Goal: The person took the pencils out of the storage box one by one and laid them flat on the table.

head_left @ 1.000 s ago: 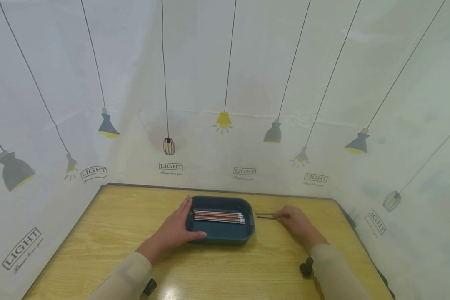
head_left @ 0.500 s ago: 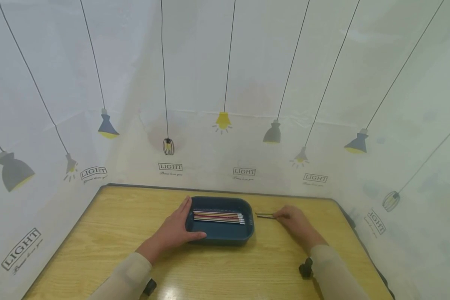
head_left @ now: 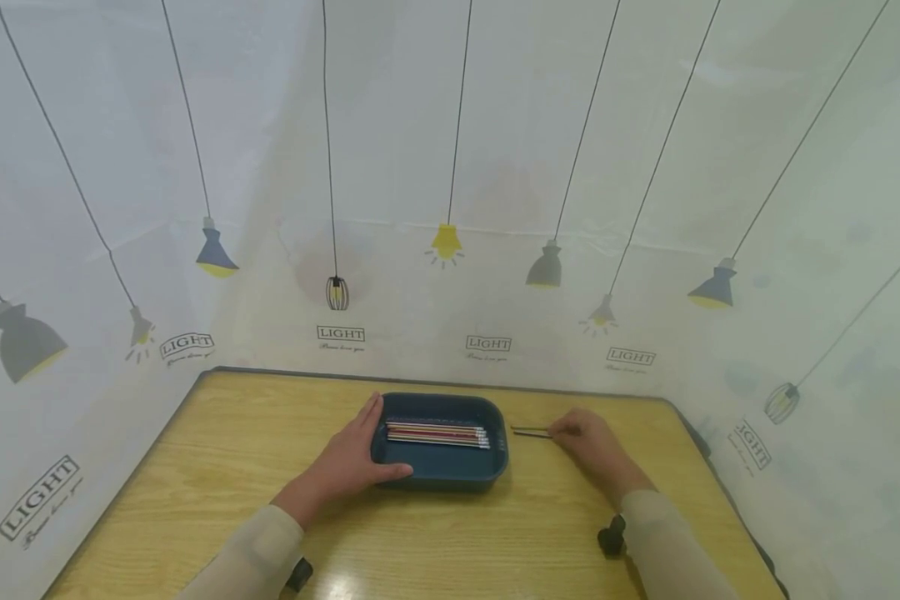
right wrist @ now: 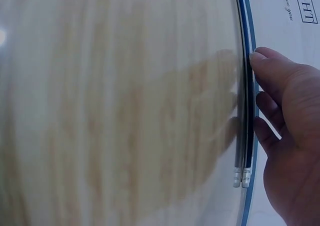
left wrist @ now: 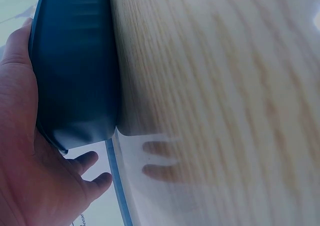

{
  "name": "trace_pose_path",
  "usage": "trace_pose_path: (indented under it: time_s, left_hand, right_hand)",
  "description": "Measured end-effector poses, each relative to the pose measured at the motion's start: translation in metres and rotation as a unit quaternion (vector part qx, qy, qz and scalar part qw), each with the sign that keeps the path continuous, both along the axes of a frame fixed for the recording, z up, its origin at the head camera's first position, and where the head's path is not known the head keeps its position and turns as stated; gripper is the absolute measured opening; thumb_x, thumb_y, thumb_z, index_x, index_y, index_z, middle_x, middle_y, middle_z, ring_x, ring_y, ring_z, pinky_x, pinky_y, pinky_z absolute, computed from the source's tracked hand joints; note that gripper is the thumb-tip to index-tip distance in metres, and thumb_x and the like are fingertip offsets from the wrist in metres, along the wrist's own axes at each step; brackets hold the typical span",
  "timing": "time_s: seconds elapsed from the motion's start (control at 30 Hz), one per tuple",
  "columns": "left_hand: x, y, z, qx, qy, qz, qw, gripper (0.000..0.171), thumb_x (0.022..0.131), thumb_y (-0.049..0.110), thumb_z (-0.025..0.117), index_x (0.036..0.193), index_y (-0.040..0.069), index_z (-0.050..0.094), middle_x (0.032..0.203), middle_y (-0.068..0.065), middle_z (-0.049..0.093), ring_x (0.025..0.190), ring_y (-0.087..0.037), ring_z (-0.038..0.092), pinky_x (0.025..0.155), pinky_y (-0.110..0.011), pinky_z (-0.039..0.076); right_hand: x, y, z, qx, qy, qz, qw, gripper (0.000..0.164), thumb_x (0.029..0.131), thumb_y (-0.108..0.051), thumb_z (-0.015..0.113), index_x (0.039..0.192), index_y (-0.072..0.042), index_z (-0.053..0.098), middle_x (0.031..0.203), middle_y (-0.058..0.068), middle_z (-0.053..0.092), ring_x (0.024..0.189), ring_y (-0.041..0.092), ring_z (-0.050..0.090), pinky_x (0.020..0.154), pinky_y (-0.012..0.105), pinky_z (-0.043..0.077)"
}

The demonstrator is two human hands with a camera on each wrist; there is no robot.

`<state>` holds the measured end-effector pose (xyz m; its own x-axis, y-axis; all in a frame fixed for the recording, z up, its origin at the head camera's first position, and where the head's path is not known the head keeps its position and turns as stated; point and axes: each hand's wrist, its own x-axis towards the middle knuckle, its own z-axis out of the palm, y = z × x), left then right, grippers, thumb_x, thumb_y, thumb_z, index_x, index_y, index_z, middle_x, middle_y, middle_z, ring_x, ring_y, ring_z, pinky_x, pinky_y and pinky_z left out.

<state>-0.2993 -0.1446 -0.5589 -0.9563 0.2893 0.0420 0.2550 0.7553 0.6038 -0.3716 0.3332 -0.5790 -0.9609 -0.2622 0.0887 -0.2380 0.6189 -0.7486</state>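
My left hand (head_left: 348,454) holds the left end of a dark blue plastic tray (head_left: 442,483), thumb over the front rim and fingers along the left wall. Several striped pencils (head_left: 435,433) lie side by side in it, whitish ends to the right. To the right of the tray, the fingertips of my right hand (head_left: 583,433) pinch a dark pencil (right wrist: 248,111) low over the table, its pale eraser end (right wrist: 246,177) pointing right. A second thin line runs parallel to it; I cannot tell whether that is another pencil or a reflection.
The glossy wooden table (head_left: 420,542) has a dark edge meeting a white sheet backdrop (head_left: 390,167) printed with lamps. A small black device (head_left: 612,535) sits at the right wrist, and another black device (head_left: 300,575) at the left.
Both hands, the tray and its pencils keep nearly the same places. At the right hand, the two thin lines stand very slightly farther apart near the fingertips.
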Motion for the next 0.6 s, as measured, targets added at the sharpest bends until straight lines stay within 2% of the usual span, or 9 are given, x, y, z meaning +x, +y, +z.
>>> trace_pose_path:
  time_s: [0.1, 0.17, 0.37, 0.47, 0.6]
  left_hand:
    - [0.0, 0.0, 0.001, 0.0, 0.0, 0.0, 1.0, 0.137, 0.086, 0.075, 0.083, 0.179, 0.009, 0.008, 0.186, -0.009, 0.002, 0.164, -0.048, 0.027, 0.126, -0.068, 0.033]
    - [0.001, 0.0, 0.001, 0.001, 0.001, 0.0, 1.0, 0.137, 0.086, 0.076, 0.083, 0.179, 0.009, 0.008, 0.186, -0.01, 0.003, 0.164, -0.048, 0.027, 0.126, -0.068, 0.033]
    - [0.0, -0.001, 0.0, 0.003, 0.003, -0.002, 1.0, 0.137, 0.086, 0.076, 0.083, 0.179, 0.009, 0.008, 0.186, -0.011, 0.003, 0.164, -0.048, 0.027, 0.126, -0.068, 0.034]
    - [0.0, -0.001, -0.001, 0.002, 0.004, -0.003, 1.0, 0.137, 0.086, 0.076, 0.083, 0.179, 0.008, 0.008, 0.186, -0.011, 0.003, 0.164, -0.048, 0.027, 0.126, -0.068, 0.033]
    - [0.0, 0.0, 0.0, 0.003, 0.003, -0.003, 1.0, 0.137, 0.086, 0.076, 0.083, 0.179, 0.008, 0.008, 0.186, -0.011, 0.003, 0.164, -0.048, 0.027, 0.126, -0.068, 0.033]
  right_hand:
    - [0.0, -0.001, 0.003, 0.003, 0.001, -0.004, 1.0, 0.011, 0.105, -0.018, 0.076, 0.114, -0.017, 0.083, 0.115, 0.0, 0.075, 0.112, 0.022, 0.067, 0.107, 0.052, 0.053]
    - [-0.001, -0.004, 0.007, 0.019, 0.023, -0.001, 1.0, 0.01, 0.105, -0.018, 0.078, 0.113, -0.016, 0.083, 0.113, 0.0, 0.076, 0.11, 0.021, 0.069, 0.104, 0.05, 0.055]
    - [-0.001, -0.018, 0.024, 0.019, 0.076, 0.04, 0.996, 0.013, 0.101, -0.013, 0.082, 0.112, -0.007, 0.084, 0.11, 0.002, 0.08, 0.1, 0.019, 0.071, 0.09, 0.037, 0.058]
    - [0.0, -0.026, 0.03, 0.015, 0.067, 0.039, 0.997, 0.015, 0.101, -0.014, 0.082, 0.114, -0.007, 0.083, 0.11, -0.001, 0.081, 0.096, 0.014, 0.069, 0.086, 0.032, 0.057]
    - [0.002, -0.038, 0.038, 0.013, 0.054, 0.033, 0.998, 0.018, 0.103, -0.017, 0.08, 0.118, -0.006, 0.082, 0.111, -0.002, 0.08, 0.095, 0.014, 0.069, 0.086, 0.033, 0.056]
